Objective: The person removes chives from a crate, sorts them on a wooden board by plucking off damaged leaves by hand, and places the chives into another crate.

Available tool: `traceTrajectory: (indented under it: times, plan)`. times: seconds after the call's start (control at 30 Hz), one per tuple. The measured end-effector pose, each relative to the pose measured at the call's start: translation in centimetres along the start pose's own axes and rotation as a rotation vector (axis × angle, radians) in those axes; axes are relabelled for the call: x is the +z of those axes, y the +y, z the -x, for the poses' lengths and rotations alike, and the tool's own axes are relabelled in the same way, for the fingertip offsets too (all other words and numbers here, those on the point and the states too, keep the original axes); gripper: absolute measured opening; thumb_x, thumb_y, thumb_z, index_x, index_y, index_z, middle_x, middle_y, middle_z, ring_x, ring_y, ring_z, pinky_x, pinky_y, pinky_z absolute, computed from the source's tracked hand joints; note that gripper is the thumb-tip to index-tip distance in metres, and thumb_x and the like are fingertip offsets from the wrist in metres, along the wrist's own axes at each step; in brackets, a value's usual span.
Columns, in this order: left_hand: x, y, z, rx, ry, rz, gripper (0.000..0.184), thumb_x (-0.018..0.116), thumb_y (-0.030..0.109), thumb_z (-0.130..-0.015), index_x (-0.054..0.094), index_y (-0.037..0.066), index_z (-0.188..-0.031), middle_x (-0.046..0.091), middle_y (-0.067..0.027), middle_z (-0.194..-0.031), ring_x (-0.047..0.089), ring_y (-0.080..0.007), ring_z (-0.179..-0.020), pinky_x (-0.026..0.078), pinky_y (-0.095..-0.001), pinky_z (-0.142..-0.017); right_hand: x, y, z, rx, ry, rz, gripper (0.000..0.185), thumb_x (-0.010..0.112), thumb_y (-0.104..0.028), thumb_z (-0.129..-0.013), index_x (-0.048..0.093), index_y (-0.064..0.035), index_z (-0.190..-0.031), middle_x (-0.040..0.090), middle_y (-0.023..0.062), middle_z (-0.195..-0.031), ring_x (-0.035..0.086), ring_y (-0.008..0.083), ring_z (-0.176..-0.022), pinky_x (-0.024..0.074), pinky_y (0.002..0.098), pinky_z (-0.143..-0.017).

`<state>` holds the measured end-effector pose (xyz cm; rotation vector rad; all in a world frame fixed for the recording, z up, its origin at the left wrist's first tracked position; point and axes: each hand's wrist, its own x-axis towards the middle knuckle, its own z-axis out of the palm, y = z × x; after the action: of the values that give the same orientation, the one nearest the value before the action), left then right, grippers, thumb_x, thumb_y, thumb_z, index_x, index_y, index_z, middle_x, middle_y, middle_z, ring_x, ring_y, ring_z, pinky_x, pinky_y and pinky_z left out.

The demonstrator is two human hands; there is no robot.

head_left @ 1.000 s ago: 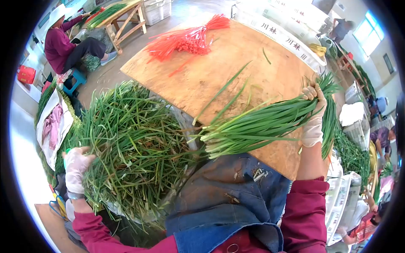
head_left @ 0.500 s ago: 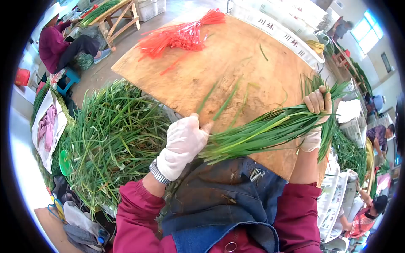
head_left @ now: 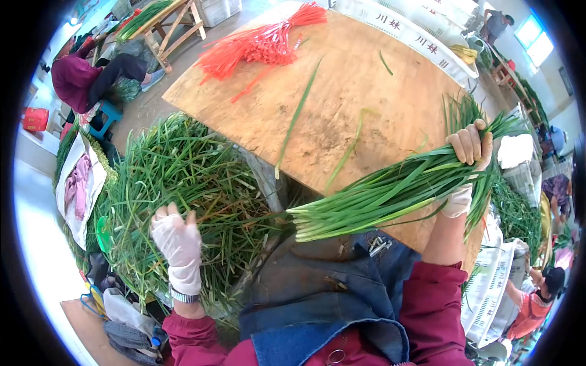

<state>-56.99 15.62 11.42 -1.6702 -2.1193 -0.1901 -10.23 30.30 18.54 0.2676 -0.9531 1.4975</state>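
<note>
My right hand, in a fingerless white glove, is closed round the leafy part of a bunch of garlic chives. The pale cut ends of the bunch point left past the board's near edge. Over the large heap of loose chives at the left is my gloved left hand, slightly blurred, its thumb apart from the fingers and no bunch in it. Loose green blades lie on the wooden board.
Red plastic ties lie in a bundle at the board's far side. White crates line its far right edge. More chives stand at right. A seated person is at upper left; another person is at lower right.
My left hand has moved from the cut ends of the bunch leftward to above the heap. The right hand still grips the bunch, slightly further right. Some blades by the left hand have left the board.
</note>
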Motion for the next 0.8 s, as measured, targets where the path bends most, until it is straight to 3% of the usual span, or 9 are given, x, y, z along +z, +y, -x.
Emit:
traceTrajectory:
  times: [0.07, 0.17, 0.23, 0.33, 0.43, 0.53, 0.6, 0.73, 0.8]
  plan:
    - [-0.6, 3.1, -0.6, 0.022, 0.084, 0.228, 0.041, 0.067, 0.029, -0.078, 0.056, -0.004, -0.099, 0.060, -0.0227, -0.092, 0.057, -0.0325, -0.087, 0.044, -0.0427, -0.078, 0.1, 0.1, 0.0, 0.018, 0.008, 0.001, 0.028, 0.041, -0.018, -0.095, 0.049, 0.0059, -0.107, 0.036, -0.0027, -0.054, 0.037, 0.0087, -0.046, 0.0357, 0.0237, -0.047]
    - [-4.0, 8.9, -4.0, -0.259, -0.550, 0.990, 0.057, 0.057, 0.041, -0.082, 0.054, -0.010, -0.107, 0.063, -0.0243, -0.087, 0.061, -0.0322, -0.086, 0.046, -0.0376, -0.077, 0.4, 0.0, -0.2, 0.042, 0.009, 0.021, 0.027, 0.041, -0.018, -0.095, 0.049, 0.0055, -0.106, 0.035, -0.0030, -0.053, 0.037, 0.0086, -0.045, 0.0351, 0.0238, -0.047]
    - [-3.8, 12.2, -5.6, -0.248, -0.607, 0.980, 0.049, 0.058, 0.037, -0.081, 0.058, -0.008, -0.100, 0.063, -0.0235, -0.082, 0.061, -0.0342, -0.085, 0.045, -0.0376, -0.078, 0.4, -0.2, 0.0, 0.045, 0.025, 0.041, 0.026, 0.041, -0.017, -0.095, 0.049, 0.0046, -0.106, 0.035, -0.0033, -0.052, 0.036, 0.0084, -0.045, 0.0341, 0.0241, -0.047]
    - [-1.1, 13.3, -5.4, -0.481, -0.686, 1.505, 0.026, 0.053, 0.019, -0.085, 0.060, -0.006, -0.088, 0.060, -0.0098, -0.062, 0.057, -0.0167, -0.054, 0.043, -0.0272, -0.051, 0.2, -0.3, 0.4, 0.038, 0.096, 0.035, 0.025, 0.041, -0.017, -0.095, 0.050, 0.0041, -0.106, 0.034, -0.0035, -0.052, 0.036, 0.0082, -0.045, 0.0336, 0.0240, -0.047]
    - [-2.0, 9.0, -2.3, -0.540, -0.296, 1.453, 0.021, 0.051, 0.017, -0.087, 0.061, -0.001, -0.089, 0.053, -0.0034, -0.053, 0.048, -0.0110, -0.046, 0.038, -0.0250, -0.046, -0.4, -0.3, 0.7, 0.053, 0.122, 0.018, 0.025, 0.042, -0.017, -0.095, 0.051, 0.0041, -0.105, 0.033, -0.0039, -0.052, 0.034, 0.0079, -0.046, 0.0321, 0.0238, -0.050]
    - [-1.1, 2.1, 1.5, -0.719, -0.090, 1.074, 0.021, 0.052, 0.019, -0.089, 0.061, 0.000, -0.091, 0.056, -0.0041, -0.055, 0.050, -0.0120, -0.046, 0.041, -0.0278, -0.047, -1.5, -0.4, 1.0, 0.077, 0.148, 0.006, 0.026, 0.042, -0.017, -0.094, 0.052, 0.0038, -0.105, 0.032, -0.0047, -0.052, 0.032, 0.0074, -0.046, 0.0311, 0.0241, -0.052]
    - [-0.1, -0.7, 3.4, -0.262, -0.035, 0.203, 0.025, 0.060, 0.019, -0.084, 0.059, -0.003, -0.098, 0.060, -0.0131, -0.076, 0.057, -0.0240, -0.071, 0.045, -0.0377, -0.065, -2.2, -0.6, 1.3, 0.081, 0.185, 0.017, 0.026, 0.042, -0.018, -0.094, 0.052, 0.0034, -0.106, 0.031, -0.0051, -0.052, 0.032, 0.0072, -0.047, 0.0308, 0.0240, -0.052]
    - [-3.0, 4.8, 3.5, 0.060, 0.042, 0.760, 0.032, 0.069, 0.011, -0.074, 0.058, 0.002, -0.103, 0.057, -0.0135, -0.096, 0.055, -0.0278, -0.088, 0.044, -0.0370, -0.078, -2.3, -0.8, 1.5, 0.098, 0.251, 0.057, 0.027, 0.043, -0.019, -0.094, 0.055, 0.0025, -0.104, 0.030, -0.0062, -0.052, 0.032, 0.0066, -0.048, 0.0309, 0.0240, -0.053]
    - [-5.4, 9.1, 2.3, 0.163, -0.108, 1.076, 0.042, 0.074, 0.009, -0.069, 0.058, 0.003, -0.107, 0.057, -0.0144, -0.099, 0.055, -0.0295, -0.090, 0.045, -0.0366, -0.079, -2.4, -0.9, 1.7, 0.119, 0.283, 0.073, 0.026, 0.043, -0.019, -0.094, 0.057, 0.0020, -0.103, 0.030, -0.0062, -0.052, 0.032, 0.0069, -0.048, 0.0315, 0.0241, -0.053]
